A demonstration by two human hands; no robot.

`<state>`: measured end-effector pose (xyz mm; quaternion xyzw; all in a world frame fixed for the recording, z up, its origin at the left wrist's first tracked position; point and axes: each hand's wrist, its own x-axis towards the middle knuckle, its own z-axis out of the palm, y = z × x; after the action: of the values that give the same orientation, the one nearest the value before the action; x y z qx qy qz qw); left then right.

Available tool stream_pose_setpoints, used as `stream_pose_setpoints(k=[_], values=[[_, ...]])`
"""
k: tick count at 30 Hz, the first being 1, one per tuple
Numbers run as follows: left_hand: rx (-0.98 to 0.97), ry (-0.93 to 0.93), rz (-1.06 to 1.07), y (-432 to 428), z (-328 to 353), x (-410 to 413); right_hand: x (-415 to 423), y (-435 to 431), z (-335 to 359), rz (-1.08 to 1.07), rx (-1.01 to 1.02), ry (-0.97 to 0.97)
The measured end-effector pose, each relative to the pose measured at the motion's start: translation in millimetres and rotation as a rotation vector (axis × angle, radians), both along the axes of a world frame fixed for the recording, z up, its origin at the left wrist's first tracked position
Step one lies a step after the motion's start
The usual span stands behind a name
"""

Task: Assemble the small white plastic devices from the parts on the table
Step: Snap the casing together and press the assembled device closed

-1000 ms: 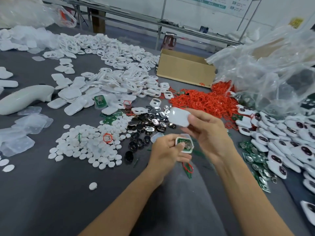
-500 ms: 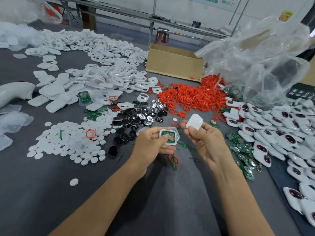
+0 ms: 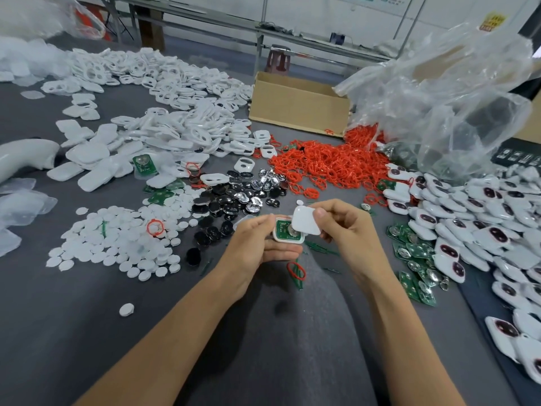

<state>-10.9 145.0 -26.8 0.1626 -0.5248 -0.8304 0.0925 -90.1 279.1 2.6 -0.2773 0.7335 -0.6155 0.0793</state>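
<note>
**Far left:** a white curved housing [image 3: 26, 158] lies on the grey counter [image 3: 87, 332].

**Lower left:** a heap of white discs [image 3: 117, 238].

**Upper left:** a broad spread of white shells [image 3: 164, 136], some with cut-outs.

**Centre:** a cluster of black and silver buttons [image 3: 234, 197] lies just beside the discs.

**Centre, below the buttons:**
- The left hand [image 3: 254, 244] grips the base [image 3: 278, 236], with its fingers [image 3: 281, 254] curled under it and the thumb on the upper left edge.
- The base is held above the counter, open side up, with a green board [image 3: 285, 228] seated inside.
- Just to the right, the right hand [image 3: 348, 230] pinches a white cover [image 3: 306, 221] between thumb and curled fingers [image 3: 329, 205].
- The cover is tilted and overlaps the right end of the base. Whether the two parts touch cannot be told.
- One red ring [image 3: 295, 271] lies on the counter just below the hands.

**Upper centre:** an open cardboard box [image 3: 298, 106], with a heap of red rings [image 3: 330, 162] in front of it.

**Upper right:** a crumpled clear bag [image 3: 453, 98].

**Right:** loose green boards [image 3: 415, 259] lie beside the right wrist. Beyond them, a heap of white devices [image 3: 483, 218] with dark windows runs along the right edge.
</note>
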Motion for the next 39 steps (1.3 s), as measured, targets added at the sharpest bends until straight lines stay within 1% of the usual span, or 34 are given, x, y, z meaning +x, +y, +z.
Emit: stream_pose_setpoints(k=[2,10,14,19,26,28,29,31,34,36,39], values=[[0.009,0.002,-0.019,-0.5,0.6,0.6,1.0,-1.5,-0.8,0.021,0.001,0.028],[0.023,-0.007,-0.032,1.4,3.1,1.6,6.3,-12.4,-9.3,0.002,0.048,0.019],[0.025,0.010,-0.016,2.5,3.0,1.9,8.1,-14.7,-10.0,-0.045,0.148,0.137],[0.010,0.004,-0.010,3.3,2.7,1.3,10.9,-16.8,-12.6,-0.127,0.198,0.287],[0.029,0.033,0.000,3.6,1.2,1.6,12.3,-18.5,-16.8,-0.194,0.215,0.317],[0.018,0.042,0.001,3.9,0.3,1.6,11.9,-18.9,-17.4,-0.195,0.204,0.280],[0.004,0.048,0.004,4.2,-0.2,1.6,11.5,-19.8,-18.0,-0.194,0.199,0.232],[-0.036,0.061,0.015,4.9,-1.2,1.5,9.9,-21.4,-18.6,-0.186,0.188,0.068],[-0.118,0.078,0.033,6.7,-2.3,2.0,8.6,-19.9,-19.8,-0.108,0.129,-0.182],[-0.175,0.091,0.048,8.8,-2.7,2.8,8.4,-18.0,-19.0,-0.070,0.067,-0.243],[-0.226,0.109,0.093,11.2,-3.3,3.5,10.9,-20.2,-19.5,-0.066,0.009,-0.248]])
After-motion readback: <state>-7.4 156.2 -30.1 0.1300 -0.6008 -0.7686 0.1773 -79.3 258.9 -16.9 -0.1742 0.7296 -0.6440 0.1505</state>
